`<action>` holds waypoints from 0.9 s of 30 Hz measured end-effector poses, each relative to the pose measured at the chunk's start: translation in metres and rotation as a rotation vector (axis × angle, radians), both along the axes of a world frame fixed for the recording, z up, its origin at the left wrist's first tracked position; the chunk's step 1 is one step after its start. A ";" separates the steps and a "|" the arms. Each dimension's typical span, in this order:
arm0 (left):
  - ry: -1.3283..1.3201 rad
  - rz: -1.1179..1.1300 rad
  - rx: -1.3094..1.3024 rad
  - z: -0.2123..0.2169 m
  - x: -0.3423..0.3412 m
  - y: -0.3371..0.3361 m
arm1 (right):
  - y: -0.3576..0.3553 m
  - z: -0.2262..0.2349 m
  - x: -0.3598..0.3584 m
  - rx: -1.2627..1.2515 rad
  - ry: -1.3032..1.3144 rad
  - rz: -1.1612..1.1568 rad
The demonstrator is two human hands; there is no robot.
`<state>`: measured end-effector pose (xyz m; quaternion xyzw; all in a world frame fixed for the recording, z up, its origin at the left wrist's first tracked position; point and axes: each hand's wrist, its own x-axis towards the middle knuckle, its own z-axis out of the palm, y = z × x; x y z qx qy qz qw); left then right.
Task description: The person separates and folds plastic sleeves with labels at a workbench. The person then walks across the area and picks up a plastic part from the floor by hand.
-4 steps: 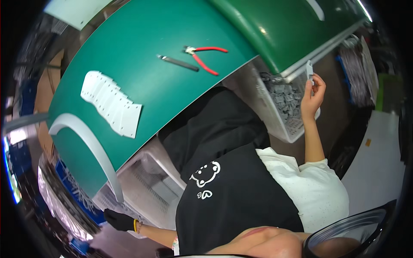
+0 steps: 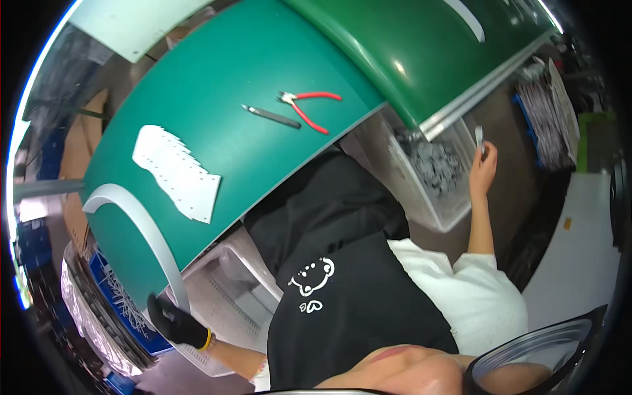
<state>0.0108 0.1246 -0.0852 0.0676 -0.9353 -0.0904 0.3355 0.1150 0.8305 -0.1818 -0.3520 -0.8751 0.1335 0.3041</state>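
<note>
**Both sides occupied: left hand point(image 2: 176, 321) at a curved white strip point(image 2: 150, 227), right hand point(image 2: 484, 174) with a small grey piece point(image 2: 479, 137)**

Nearest, the black-gloved left hand lay at the strip's lower end, which overhung the workbench point(image 2: 243, 59) edge near a white slatted crate point(image 2: 240, 309); whether its fingers had closed could not be told. The bare right hand pinched the grey piece between thumb and fingers, raised beside a second crate point(image 2: 421, 201) of grey parts point(image 2: 438, 168). The piece was judged light and rigid, best gripped by its sides. The strip seemed light and smooth, stiff across but perhaps springy along its arc, liable to slide under a glove; a hold on its broad face near mid-curve would have balanced it. Farther in lay overlapping white plates point(image 2: 176, 172), then a slim dark-handled tool point(image 2: 273, 117) and red-handled nippers point(image 2: 288, 98).
</note>
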 end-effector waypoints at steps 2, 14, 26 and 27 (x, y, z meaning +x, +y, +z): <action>-0.046 -0.151 0.053 -0.004 -0.029 0.037 | 0.023 -0.008 0.031 0.199 -0.293 0.002; -0.096 -0.630 0.134 0.011 -0.046 0.146 | -0.142 0.184 -0.148 0.113 0.193 0.631; -0.167 -0.604 0.167 0.000 -0.047 0.135 | -0.348 0.398 -0.428 0.478 0.626 1.479; -0.155 -0.604 0.192 -0.001 -0.052 0.131 | -0.358 0.414 -0.448 0.534 0.535 1.484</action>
